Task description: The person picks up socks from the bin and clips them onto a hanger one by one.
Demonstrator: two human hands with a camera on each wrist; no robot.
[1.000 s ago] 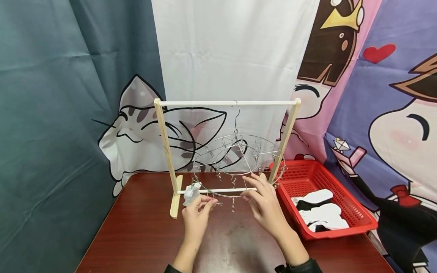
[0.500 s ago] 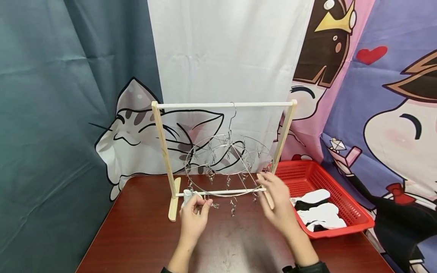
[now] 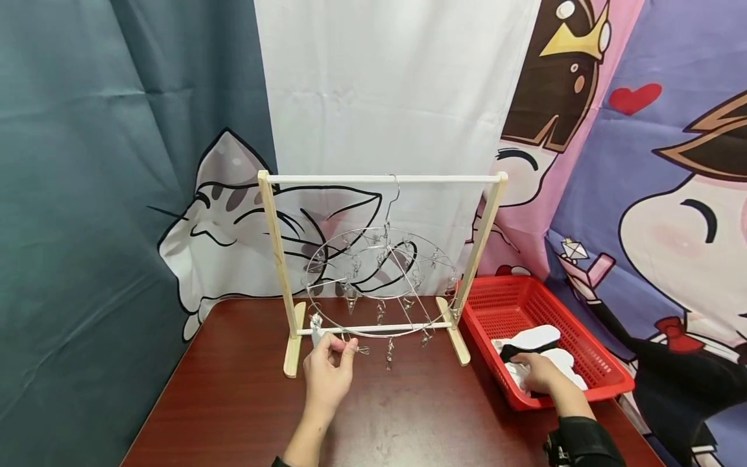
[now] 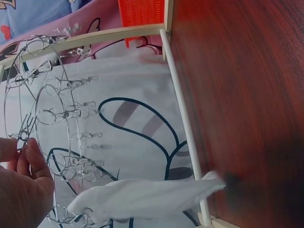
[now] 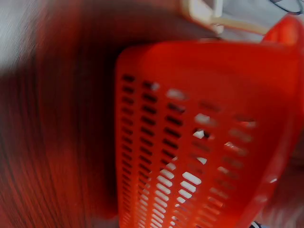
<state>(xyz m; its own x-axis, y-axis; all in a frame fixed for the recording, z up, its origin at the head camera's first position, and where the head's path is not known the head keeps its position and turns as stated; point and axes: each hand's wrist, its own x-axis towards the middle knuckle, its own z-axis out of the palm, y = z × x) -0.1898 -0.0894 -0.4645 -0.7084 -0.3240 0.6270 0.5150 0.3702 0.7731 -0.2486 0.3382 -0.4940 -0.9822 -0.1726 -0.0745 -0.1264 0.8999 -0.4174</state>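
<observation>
My left hand pinches a metal clip at the near left edge of the round wire sock hanger. Beside that hand, a white sock hangs from another clip on the ring; in the head view most of it is hidden behind the hand. My right hand reaches down into the red basket, its fingers extended onto the white socks and a black part among them. In the right wrist view, the basket's slotted wall blocks the fingers.
The hanger hooks over the top bar of a wooden stand, whose feet rest on the dark red table. Several bare clips dangle around the ring. Printed curtains close off the back and sides.
My right hand has left the hanger's right side and moved right and down into the basket. The left hand keeps its pinch on the clip, while the ring has swung slightly left.
</observation>
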